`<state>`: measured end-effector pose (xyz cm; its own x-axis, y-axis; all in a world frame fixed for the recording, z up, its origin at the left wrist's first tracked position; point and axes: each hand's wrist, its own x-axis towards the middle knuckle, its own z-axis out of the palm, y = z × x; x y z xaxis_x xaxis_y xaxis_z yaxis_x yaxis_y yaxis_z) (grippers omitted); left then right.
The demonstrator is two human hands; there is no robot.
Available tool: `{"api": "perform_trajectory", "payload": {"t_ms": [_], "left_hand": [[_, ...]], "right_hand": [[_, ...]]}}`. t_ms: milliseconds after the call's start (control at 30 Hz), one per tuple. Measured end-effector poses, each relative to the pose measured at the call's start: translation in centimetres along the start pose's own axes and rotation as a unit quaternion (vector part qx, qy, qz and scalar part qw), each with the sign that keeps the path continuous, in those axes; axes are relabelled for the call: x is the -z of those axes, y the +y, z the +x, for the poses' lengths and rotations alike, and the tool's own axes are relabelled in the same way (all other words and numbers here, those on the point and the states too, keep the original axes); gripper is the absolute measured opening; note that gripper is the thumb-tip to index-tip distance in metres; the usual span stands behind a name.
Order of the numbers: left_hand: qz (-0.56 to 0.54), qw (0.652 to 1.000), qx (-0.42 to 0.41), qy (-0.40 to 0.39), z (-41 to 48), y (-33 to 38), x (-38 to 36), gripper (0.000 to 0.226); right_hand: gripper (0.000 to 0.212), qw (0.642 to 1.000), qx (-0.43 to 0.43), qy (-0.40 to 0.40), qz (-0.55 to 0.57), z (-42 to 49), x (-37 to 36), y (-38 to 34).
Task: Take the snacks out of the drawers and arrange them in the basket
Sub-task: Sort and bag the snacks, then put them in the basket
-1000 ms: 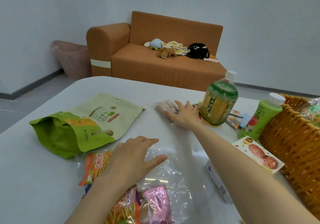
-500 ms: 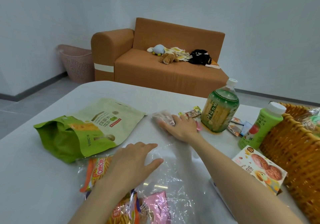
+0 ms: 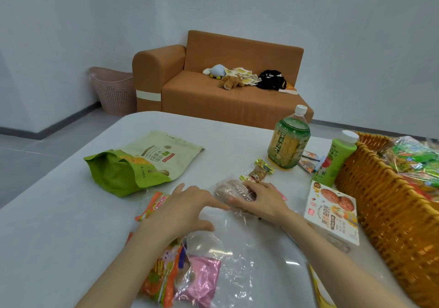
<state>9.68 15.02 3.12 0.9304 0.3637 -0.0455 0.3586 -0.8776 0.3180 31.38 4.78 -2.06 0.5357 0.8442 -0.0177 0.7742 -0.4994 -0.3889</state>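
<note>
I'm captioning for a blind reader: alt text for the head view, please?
The right hand grips a clear-wrapped snack on a white table, while the left hand rests on a plastic bag of snacks. A wicker basket holding snacks stands at the right.

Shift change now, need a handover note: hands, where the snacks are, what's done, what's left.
Left hand: open, resting on the clear bag of snack packs.
Right hand: grips the clear-wrapped snack on the table.
Done: some packets already in the basket.
Left: green pouch, cookie box, candy, big bottle, small bottle and bagged packs, all on the table.
</note>
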Motion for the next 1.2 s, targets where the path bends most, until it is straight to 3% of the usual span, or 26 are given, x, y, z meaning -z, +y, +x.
{"api": "perform_trajectory", "payload": {"t_ms": [200,333,467,567,633,767,833,933,1067,1200], "left_hand": [[-0.020,0.998,0.019,0.055,-2.7,1.7,-0.7,0.047],[0.012,0.996,0.052,0.065,-5.2,3.5,-1.7,0.069],[0.060,0.995,0.076,0.025,-7.1,4.6,-2.7,0.093],[0.091,0.992,0.078,0.050,-7.6,5.0,-3.1,0.085],[0.107,0.989,0.083,0.065,-8.0,5.1,-3.3,0.077],[0.107,0.987,0.096,0.071,-8.9,5.3,-3.7,0.070],[0.088,0.989,0.103,0.064,-9.2,5.6,-4.1,0.076],[0.099,0.987,0.114,0.049,-9.6,5.9,-4.9,0.093],[0.112,0.984,0.134,0.039,-9.4,6.1,-5.6,0.099],[0.094,0.983,0.153,0.037,-9.2,6.9,-6.0,0.104]], "right_hand": [[0.082,1.000,-0.017,-0.009,0.008,-5.8,0.7,0.8],[0.088,1.000,-0.026,0.010,0.012,-8.7,0.4,1.9],[0.062,0.996,-0.036,0.012,0.075,-10.6,0.5,1.7],[0.049,0.985,-0.041,0.049,0.163,-11.7,2.2,1.5],[0.048,0.985,-0.089,0.058,0.136,-12.4,3.0,2.2],[0.046,0.992,-0.125,-0.033,0.001,-13.2,2.6,3.2],[0.058,0.991,-0.108,-0.055,-0.058,-13.4,2.2,3.1],[0.059,0.991,-0.086,-0.012,-0.100,-13.8,2.1,2.7],[0.049,0.992,-0.072,0.013,-0.102,-14.0,2.0,2.4],[0.050,0.996,-0.085,-0.023,-0.026,-13.9,2.3,2.6]]}}
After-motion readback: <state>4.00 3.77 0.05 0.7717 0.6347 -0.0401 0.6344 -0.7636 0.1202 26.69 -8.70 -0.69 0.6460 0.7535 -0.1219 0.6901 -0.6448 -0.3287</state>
